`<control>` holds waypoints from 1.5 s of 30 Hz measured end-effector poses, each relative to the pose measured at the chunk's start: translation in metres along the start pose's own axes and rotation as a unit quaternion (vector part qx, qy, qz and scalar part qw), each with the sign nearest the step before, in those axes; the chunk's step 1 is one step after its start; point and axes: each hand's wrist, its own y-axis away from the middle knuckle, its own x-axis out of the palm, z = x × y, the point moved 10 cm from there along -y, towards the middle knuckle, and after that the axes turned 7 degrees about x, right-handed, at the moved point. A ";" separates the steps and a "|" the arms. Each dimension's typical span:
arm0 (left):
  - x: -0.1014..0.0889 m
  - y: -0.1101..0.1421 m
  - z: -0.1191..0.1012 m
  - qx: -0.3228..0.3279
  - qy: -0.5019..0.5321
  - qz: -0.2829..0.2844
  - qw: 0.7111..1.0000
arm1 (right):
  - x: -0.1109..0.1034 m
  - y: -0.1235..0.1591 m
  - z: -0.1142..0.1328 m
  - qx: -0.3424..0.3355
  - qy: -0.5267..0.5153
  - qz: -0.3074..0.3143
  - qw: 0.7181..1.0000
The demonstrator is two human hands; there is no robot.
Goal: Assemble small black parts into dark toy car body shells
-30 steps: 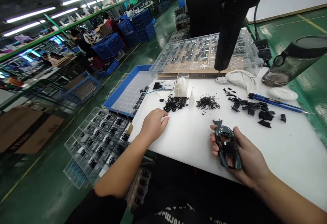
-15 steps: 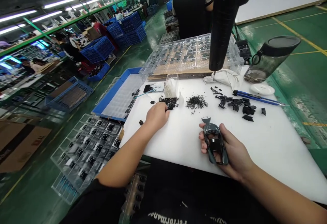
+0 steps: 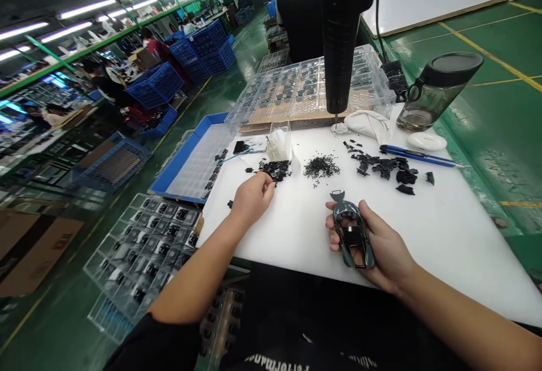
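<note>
Car shell (image 3: pixel 352 235): near side of the screw pile (image 3: pixel 322 166), long axis and rounded end roughly toward it
Right hand (image 3: pixel 387 252): grasping the shell
Left hand (image 3: pixel 253 199): pinched, left of the pile; contents I can't tell
Worktop (image 3: pixel 296 218): white, under the pile
Floor (image 3: pixel 508 145): green

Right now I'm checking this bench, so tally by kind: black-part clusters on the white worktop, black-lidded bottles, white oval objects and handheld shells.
Loose clusters of black parts: 3
Smoky transparent bottle with black lid: 1
Smooth white oval object: 1
Dark grey car-shaped shell in the right hand: 1
Total: 6
</note>
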 end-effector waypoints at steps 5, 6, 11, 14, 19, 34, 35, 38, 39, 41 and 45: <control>-0.020 0.025 -0.039 0.153 0.095 -0.099 0.979 | -0.006 -0.002 0.000 -0.001 0.009 -0.002 1.000; -0.019 0.030 -0.043 0.169 0.103 -0.105 0.975 | -0.008 -0.003 0.000 -0.003 0.013 0.002 1.000; -0.019 0.046 -0.047 0.204 0.119 -0.124 0.964 | -0.013 -0.005 -0.001 -0.009 0.028 0.020 0.999; -0.017 0.049 -0.044 0.184 0.171 -0.112 0.961 | -0.013 -0.005 -0.002 -0.011 0.020 0.027 0.999; -0.004 0.052 -0.040 0.121 0.293 -0.071 0.946 | -0.012 -0.007 -0.003 -0.011 0.014 0.040 0.999; -0.025 0.037 -0.103 0.259 0.212 -0.076 0.939 | -0.004 -0.006 -0.007 -0.001 0.017 0.045 0.999; -0.027 0.034 -0.110 0.268 0.211 -0.083 0.936 | -0.004 -0.006 -0.008 0.001 0.016 0.045 0.999; -0.028 0.028 -0.134 0.325 0.219 -0.080 0.917 | -0.005 -0.007 -0.011 0.010 0.017 0.045 0.999; -0.026 0.027 -0.140 0.343 0.218 -0.074 0.911 | -0.006 -0.007 -0.012 0.012 0.018 0.043 0.999; -0.022 0.024 -0.150 0.373 0.206 -0.060 0.903 | -0.008 -0.008 -0.013 0.014 0.019 0.035 0.999; -0.014 0.024 -0.160 0.417 0.157 -0.047 0.894 | -0.011 -0.010 -0.017 0.022 0.021 0.019 0.999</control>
